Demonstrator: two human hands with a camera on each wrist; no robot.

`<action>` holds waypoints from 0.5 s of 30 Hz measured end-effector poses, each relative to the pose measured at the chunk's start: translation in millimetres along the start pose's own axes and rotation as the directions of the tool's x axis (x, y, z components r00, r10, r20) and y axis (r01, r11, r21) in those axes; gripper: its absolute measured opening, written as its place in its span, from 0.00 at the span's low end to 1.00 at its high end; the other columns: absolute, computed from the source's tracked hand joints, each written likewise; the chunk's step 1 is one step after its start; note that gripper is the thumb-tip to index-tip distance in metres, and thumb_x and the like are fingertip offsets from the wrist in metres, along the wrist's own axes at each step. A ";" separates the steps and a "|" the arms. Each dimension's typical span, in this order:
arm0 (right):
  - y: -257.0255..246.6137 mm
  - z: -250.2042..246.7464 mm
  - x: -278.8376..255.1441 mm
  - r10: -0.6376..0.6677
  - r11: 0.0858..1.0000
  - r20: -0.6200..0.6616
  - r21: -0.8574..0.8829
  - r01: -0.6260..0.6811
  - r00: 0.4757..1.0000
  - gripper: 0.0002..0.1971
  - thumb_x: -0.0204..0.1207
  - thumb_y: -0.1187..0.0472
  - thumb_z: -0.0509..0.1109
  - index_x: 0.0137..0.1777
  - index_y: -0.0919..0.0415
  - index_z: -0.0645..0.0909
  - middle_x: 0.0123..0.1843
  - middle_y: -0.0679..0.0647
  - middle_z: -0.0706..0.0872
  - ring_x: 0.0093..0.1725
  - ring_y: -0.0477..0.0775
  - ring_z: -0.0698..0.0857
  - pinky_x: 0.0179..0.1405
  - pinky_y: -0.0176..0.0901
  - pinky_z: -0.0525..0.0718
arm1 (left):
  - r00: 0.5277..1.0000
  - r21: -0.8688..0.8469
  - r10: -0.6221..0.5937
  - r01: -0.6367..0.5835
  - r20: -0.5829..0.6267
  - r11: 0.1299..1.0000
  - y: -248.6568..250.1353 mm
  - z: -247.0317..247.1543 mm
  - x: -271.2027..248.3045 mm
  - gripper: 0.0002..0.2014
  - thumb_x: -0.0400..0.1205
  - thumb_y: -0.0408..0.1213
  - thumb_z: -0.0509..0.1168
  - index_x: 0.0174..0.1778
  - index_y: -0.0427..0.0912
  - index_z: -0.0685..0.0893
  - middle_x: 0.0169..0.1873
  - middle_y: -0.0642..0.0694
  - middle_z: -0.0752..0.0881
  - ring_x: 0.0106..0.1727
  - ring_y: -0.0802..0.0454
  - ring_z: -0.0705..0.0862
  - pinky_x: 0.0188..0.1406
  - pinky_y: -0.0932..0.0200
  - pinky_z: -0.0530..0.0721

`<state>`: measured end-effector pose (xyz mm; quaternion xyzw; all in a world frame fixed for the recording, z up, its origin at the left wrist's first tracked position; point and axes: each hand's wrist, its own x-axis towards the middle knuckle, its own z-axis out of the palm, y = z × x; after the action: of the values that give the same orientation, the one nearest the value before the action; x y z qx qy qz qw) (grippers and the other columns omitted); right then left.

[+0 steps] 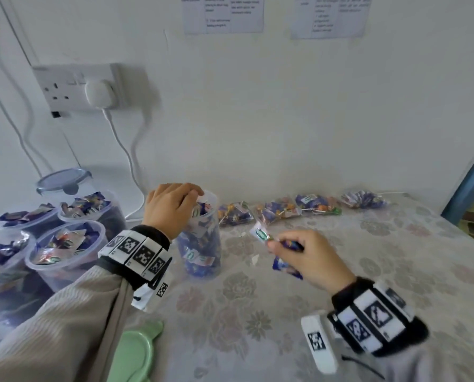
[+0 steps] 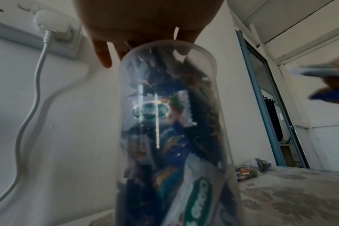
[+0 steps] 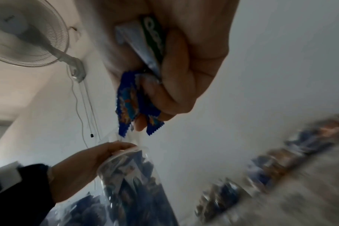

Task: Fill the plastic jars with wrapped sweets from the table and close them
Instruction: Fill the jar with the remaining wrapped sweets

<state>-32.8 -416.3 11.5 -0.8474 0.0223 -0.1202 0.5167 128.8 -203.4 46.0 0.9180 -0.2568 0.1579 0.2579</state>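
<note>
A tall clear plastic jar (image 1: 200, 244) stands open on the table, nearly full of blue and white wrapped sweets. My left hand (image 1: 193, 201) is on top of it, fingers curled over the rim; the left wrist view shows the fingertips (image 2: 103, 59) hanging over the jar (image 2: 168, 122) mouth. Just right of the jar and a little above the table, my right hand (image 1: 282, 245) grips several wrapped sweets (image 1: 260, 233). In the right wrist view these sweets (image 3: 130, 104) stick out of the fist above the jar (image 3: 130, 183).
Several filled, lidless jars (image 1: 64, 244) crowd the left edge, one behind them with a grey-blue lid (image 1: 62, 180). A green lid (image 1: 136, 351) lies near me. Bags of lollipops (image 1: 299, 208) line the wall. A plug and cable (image 1: 100, 92) hang behind the jars.
</note>
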 end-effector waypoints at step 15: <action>-112.5 44.5 163.0 0.059 0.828 0.388 -0.534 0.173 0.920 0.10 0.74 0.48 0.74 0.46 0.54 0.86 0.40 0.47 0.86 0.38 0.45 0.81 0.36 0.35 0.75 | 0.978 -0.904 -0.201 0.035 -0.057 0.427 -18.4 6.4 -3.0 0.21 0.78 0.53 0.47 0.68 0.61 0.63 0.71 0.61 0.62 0.77 0.62 0.55 0.78 0.56 0.55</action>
<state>125.6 -351.7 120.6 -0.9678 -0.0721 0.0460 0.2366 137.6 -192.3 32.2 0.6408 -0.2150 0.0503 0.7353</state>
